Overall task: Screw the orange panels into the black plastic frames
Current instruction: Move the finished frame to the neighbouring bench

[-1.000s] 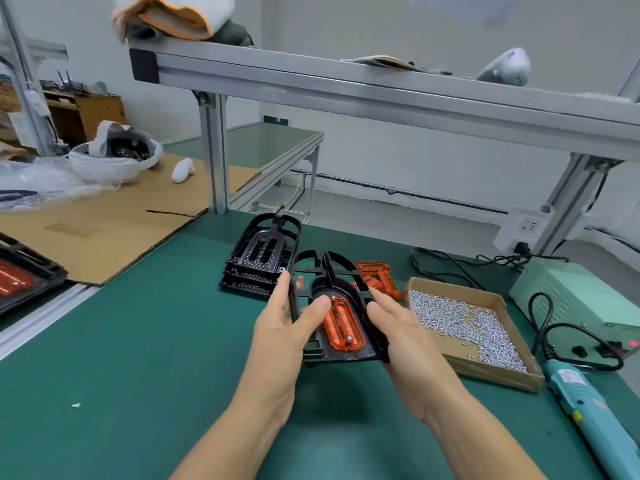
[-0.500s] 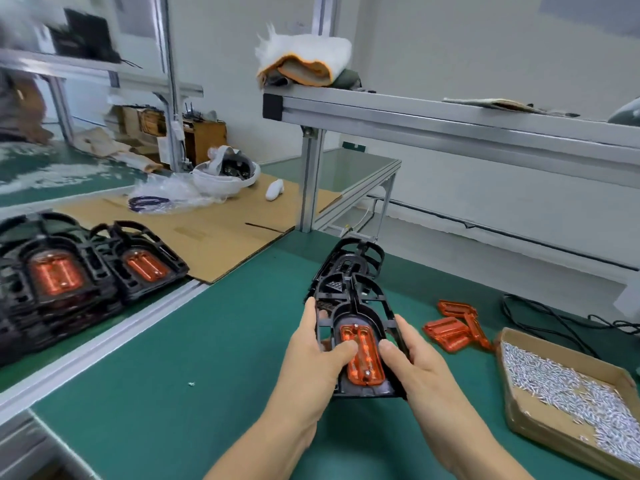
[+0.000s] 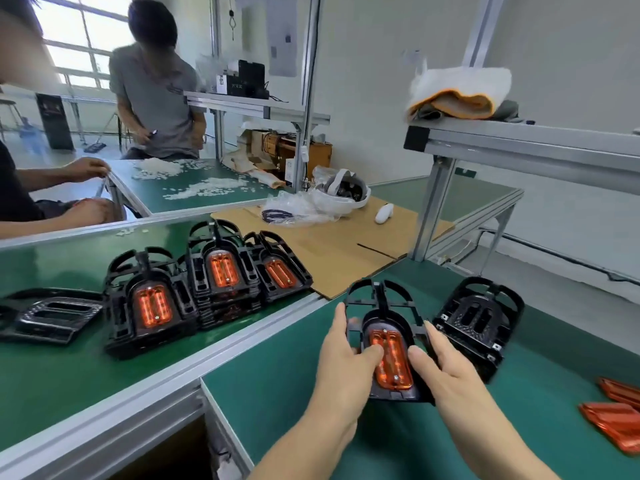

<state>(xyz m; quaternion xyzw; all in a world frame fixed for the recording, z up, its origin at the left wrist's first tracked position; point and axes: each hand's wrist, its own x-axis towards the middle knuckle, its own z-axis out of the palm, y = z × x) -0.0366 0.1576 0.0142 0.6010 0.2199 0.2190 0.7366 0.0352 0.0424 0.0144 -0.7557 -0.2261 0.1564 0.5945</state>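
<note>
While the left hand (image 3: 341,355) and right hand (image 3: 446,368) clamp its two sides, thumbs on top, the arch-topped black plastic frame (image 3: 384,336) sits just above the green bench mat (image 3: 284,382), long axis running away from the wearer, arched end farthest, its oblong translucent orange panel (image 3: 393,360) facing up.

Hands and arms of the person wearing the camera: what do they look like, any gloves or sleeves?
Both are bare. The left hand and right hand wear no gloves, and no rings, watch or wristband show. The forearms are uncovered right to the bottom edge of the head view, so no sleeve is visible. The fingers have short, unpainted nails.
</note>
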